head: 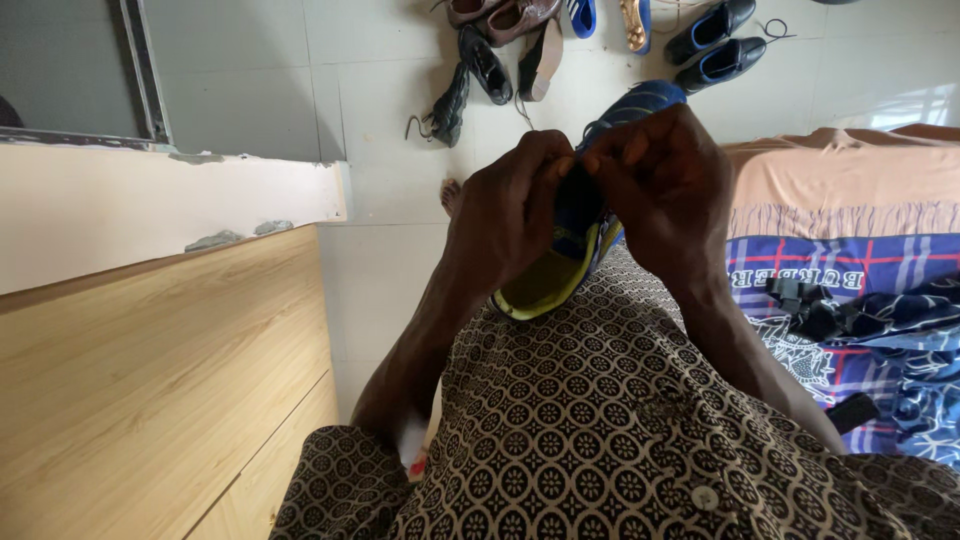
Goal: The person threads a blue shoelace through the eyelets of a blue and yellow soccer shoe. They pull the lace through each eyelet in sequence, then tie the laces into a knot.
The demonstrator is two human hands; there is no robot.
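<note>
A blue shoe (640,103) with a yellow-green inside rests on my patterned lap, toe pointing away from me. My left hand (510,205) grips the shoe's near side at the opening. My right hand (665,175) is closed over the top of the shoe, fingers pinched at its lacing area. Both hands meet above the shoe's middle and hide the laces. Below my hands the shoe's heel and lime lining stick out.
Several shoes (500,60) lie scattered on the white tiled floor ahead, among them a black pair (715,45). A wooden cabinet (150,370) stands at my left. A bed with an orange sheet (850,175) and blue checked cloth (880,320) lies at my right.
</note>
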